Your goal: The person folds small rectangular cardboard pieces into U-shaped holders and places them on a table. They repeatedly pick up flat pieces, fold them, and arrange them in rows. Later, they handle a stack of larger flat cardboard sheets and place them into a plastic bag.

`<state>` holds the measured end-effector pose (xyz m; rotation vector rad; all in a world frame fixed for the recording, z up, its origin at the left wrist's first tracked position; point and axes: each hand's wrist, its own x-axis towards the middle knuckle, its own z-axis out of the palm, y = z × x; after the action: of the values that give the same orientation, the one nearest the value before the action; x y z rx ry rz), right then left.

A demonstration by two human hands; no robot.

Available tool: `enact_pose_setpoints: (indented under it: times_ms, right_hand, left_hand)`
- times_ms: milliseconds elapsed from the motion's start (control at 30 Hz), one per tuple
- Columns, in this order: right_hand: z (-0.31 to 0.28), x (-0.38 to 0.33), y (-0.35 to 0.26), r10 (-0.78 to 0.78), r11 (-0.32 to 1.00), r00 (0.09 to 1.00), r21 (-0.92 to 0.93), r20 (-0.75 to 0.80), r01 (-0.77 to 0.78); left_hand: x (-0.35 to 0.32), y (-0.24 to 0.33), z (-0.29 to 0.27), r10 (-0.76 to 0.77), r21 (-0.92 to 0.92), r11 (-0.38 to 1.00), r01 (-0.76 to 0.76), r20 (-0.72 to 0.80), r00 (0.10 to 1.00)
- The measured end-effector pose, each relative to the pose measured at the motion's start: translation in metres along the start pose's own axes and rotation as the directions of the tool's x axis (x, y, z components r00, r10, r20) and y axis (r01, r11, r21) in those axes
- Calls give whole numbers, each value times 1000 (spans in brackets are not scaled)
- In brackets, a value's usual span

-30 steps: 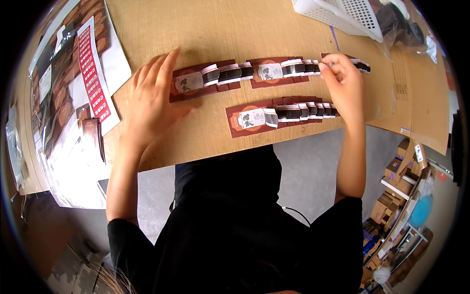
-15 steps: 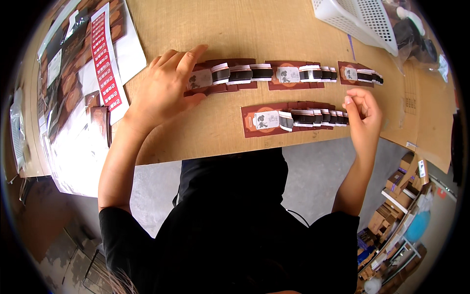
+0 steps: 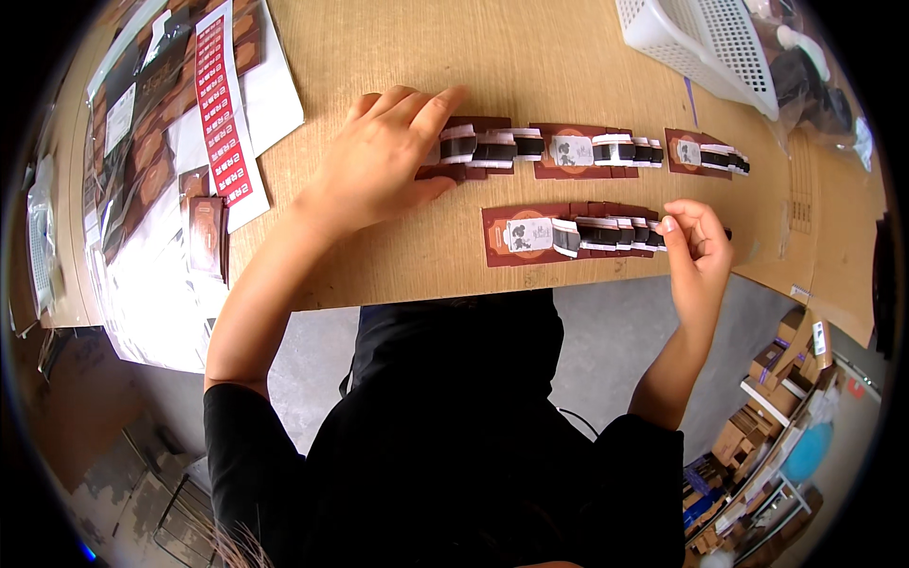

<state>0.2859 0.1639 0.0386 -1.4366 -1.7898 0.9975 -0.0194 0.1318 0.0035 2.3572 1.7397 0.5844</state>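
Overlapping maroon cards with white-and-black bands lie in two rows on the wooden table. My left hand point(image 3: 393, 151) is spread over the left end of the far row, its fingers beyond and its thumb nearer me. It hides the printed panel of that leftmost maroon stack point(image 3: 492, 153). Further right in the same row lie a middle stack point(image 3: 573, 153) and a smaller stack point(image 3: 699, 153). In the near row, one long fanned stack point(image 3: 516, 235) ends at my right hand point(image 3: 699, 237). That hand's fingers are curled, with thumb and fingertips closed at the stack's right end, which they partly hide.
On the left lie a clear plastic-wrapped bundle point(image 3: 133, 180), a red-and-white label strip point(image 3: 223, 123) and a small brown pile point(image 3: 205, 237). A white plastic basket point(image 3: 696, 57) stands far right beside bagged items point(image 3: 805, 80). The table's front edge runs just below the near row.
My left hand has slid right over the far row's left stack, whose bands have shifted slightly right. My right hand has come down toward me onto the near stack's right end.
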Motion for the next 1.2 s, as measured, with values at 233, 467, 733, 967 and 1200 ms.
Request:
enact_pose_setpoints:
  times_ms: [233, 467, 733, 967, 1200]
  right_hand:
    - [-1, -6, 5, -1, 999, 1000, 44, 6, 0]
    - [-2, -15, 7, 40, 997, 999, 71, -17, -38]
    - [1, -22, 11, 34, 993, 999, 111, -14, -32]
    - [-5, -32, 14, 35, 996, 999, 84, 22, -36]
    - [-7, -43, 6, -34, 999, 998, -13, 45, 35]
  left_hand:
    - [4, -2, 3, -17, 36, 999, 15, 48, 999]
    - [-9, -8, -10, -21, 151, 988, 12, 52, 998]
    - [-24, -15, -18, -64, 143, 988, 58, 40, 997]
    - [-42, -15, -29, 32, 89, 996, -15, -185, 982]
    - [-127, -28, -61, -600, -290, 798, 529, -477, 643]
